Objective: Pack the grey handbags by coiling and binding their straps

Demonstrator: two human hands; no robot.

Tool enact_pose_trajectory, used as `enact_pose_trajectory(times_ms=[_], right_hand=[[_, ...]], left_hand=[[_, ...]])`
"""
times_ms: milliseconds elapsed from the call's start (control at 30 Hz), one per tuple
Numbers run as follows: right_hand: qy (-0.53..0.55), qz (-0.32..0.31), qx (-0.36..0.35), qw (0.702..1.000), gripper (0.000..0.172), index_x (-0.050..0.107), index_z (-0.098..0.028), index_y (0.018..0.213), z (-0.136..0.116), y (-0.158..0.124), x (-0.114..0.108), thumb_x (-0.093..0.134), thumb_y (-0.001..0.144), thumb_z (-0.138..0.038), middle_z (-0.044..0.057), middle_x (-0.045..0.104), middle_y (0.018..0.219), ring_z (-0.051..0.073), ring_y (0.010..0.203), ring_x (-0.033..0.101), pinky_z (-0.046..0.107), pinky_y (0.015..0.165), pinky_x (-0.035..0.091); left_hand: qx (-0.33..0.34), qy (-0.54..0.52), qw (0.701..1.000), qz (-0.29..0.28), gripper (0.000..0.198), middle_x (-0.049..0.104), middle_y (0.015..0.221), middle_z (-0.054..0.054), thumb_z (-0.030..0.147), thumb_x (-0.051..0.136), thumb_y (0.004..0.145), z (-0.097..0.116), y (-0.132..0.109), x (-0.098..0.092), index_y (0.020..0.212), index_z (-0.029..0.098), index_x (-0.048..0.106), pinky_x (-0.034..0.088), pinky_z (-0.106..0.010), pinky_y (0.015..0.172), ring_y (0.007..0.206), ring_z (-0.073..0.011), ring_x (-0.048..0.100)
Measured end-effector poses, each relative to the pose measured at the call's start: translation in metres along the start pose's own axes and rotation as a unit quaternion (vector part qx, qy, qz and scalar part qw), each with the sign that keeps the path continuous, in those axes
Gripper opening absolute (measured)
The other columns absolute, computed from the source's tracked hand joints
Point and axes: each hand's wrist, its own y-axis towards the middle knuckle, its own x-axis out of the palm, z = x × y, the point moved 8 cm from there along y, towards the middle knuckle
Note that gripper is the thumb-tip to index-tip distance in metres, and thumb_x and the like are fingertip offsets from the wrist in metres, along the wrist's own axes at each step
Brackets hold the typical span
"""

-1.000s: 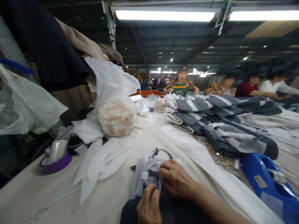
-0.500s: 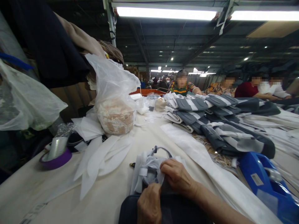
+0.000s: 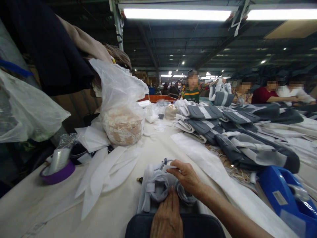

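left hand (image 3: pixel 167 211) between wrapped coils (image 3: pixel 158 199), inside open bag (image 3: pixel 198 225)

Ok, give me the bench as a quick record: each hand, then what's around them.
left hand: flat, fingers extended between two wrapped grey rings
right hand: fingertips pinched on what looks like a white strip
nearest the person: dark flap, below the rings
left side: purple ring, loose white sheets
right side: blue plastic container
further back: grey folded pieces, stacked
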Motion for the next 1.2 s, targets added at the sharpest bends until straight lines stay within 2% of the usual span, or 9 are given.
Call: enact_pose_trajectory(times_ms=[133,200,267,467,733,833,1000,1100,1200], right_hand=[[0.022,-0.016,0.006,1.0,0.018,0.053,-0.019,0.063,-0.001,0.001,0.003,0.053,0.079,-0.026,-0.005,0.045,0.056,0.009,0.055,0.042,0.02,0.053,0.031],[0.033,-0.025,0.01,0.999,0.019,0.054,-0.018,0.063,-0.001,0.001,0.005,0.052,0.079,-0.027,-0.005,0.045,0.057,0.009,0.056,0.041,0.021,0.054,0.031],[0.044,-0.032,0.017,0.998,0.018,0.055,-0.018,0.064,0.0,0.001,0.005,0.052,0.08,-0.028,-0.005,0.046,0.058,0.01,0.056,0.042,0.021,0.055,0.032],[0.079,-0.034,0.036,0.996,0.015,0.056,-0.018,0.067,0.005,0.005,0.004,0.052,0.079,-0.028,-0.005,0.051,0.059,0.01,0.059,0.046,0.021,0.057,0.033],[0.091,-0.006,0.043,0.995,0.017,0.055,-0.018,0.064,0.004,0.014,-0.004,0.055,0.078,-0.028,-0.005,0.047,0.055,0.009,0.054,0.041,0.02,0.053,0.031],[0.091,-0.012,0.038,0.995,0.017,0.055,-0.019,0.064,-0.002,0.015,-0.003,0.056,0.078,-0.028,-0.006,0.049,0.055,0.009,0.054,0.042,0.019,0.051,0.032],[0.078,-0.006,0.019,0.997,0.018,0.056,-0.018,0.062,-0.017,0.002,-0.005,0.057,0.078,-0.026,-0.005,0.05,0.056,0.009,0.055,0.045,0.019,0.053,0.035],[0.052,0.0,-0.034,0.998,0.019,0.062,-0.019,0.068,-0.031,-0.022,-0.006,0.053,0.083,-0.025,-0.002,0.06,0.062,0.011,0.06,0.055,0.02,0.058,0.041],[0.039,0.008,-0.099,0.994,0.018,0.066,-0.022,0.086,-0.036,-0.056,-0.002,0.047,0.087,-0.022,0.001,0.069,0.076,0.014,0.07,0.064,0.021,0.065,0.048]], left_hand=[[-0.115,-0.072,0.988,-0.074,0.063,0.043,0.138,-0.011,0.002,0.036,0.067,-0.008,0.003,0.009,0.128,0.01,0.048,0.048,-0.025,0.09,0.113,-0.0195,0.056],[-0.172,-0.108,0.974,-0.096,0.061,0.043,0.139,-0.007,0.003,0.036,0.068,-0.01,0.006,0.008,0.126,0.013,0.053,0.045,-0.028,0.094,0.118,-0.0196,0.051],[-0.201,-0.129,0.964,-0.114,0.059,0.045,0.138,-0.005,0.004,0.035,0.07,-0.008,0.009,0.007,0.125,0.014,0.054,0.042,-0.032,0.098,0.124,-0.0198,0.045],[-0.207,-0.107,0.955,-0.185,0.057,0.035,0.144,-0.008,0.004,0.034,0.07,-0.005,0.015,0.014,0.123,0.012,0.055,0.037,-0.042,0.102,0.127,-0.0243,0.04],[-0.191,-0.103,0.95,-0.223,0.055,0.03,0.146,-0.012,0.004,0.034,0.072,-0.003,0.017,0.016,0.122,0.012,0.055,0.038,-0.046,0.099,0.128,-0.0276,0.039],[-0.184,-0.099,0.954,-0.216,0.054,0.034,0.144,-0.013,0.003,0.035,0.07,-0.003,0.02,0.014,0.118,0.013,0.057,0.039,-0.046,0.097,0.127,-0.0274,0.041],[-0.183,-0.097,0.964,-0.165,0.049,0.047,0.136,-0.014,0.001,0.036,0.069,-0.005,0.022,0.011,0.11,0.013,0.061,0.04,-0.043,0.096,0.122,-0.0264,0.045],[-0.166,-0.103,0.972,-0.131,0.046,0.061,0.118,-0.014,0.003,0.037,0.073,-0.003,0.02,0.016,0.109,0.014,0.062,0.044,-0.042,0.09,0.109,-0.0264,0.055],[-0.122,-0.079,0.985,-0.089,0.035,0.07,0.089,-0.011,0.005,0.04,0.073,0.005,0.02,0.017,0.093,0.016,0.068,0.048,-0.04,0.08,0.086,-0.0258,0.062]])
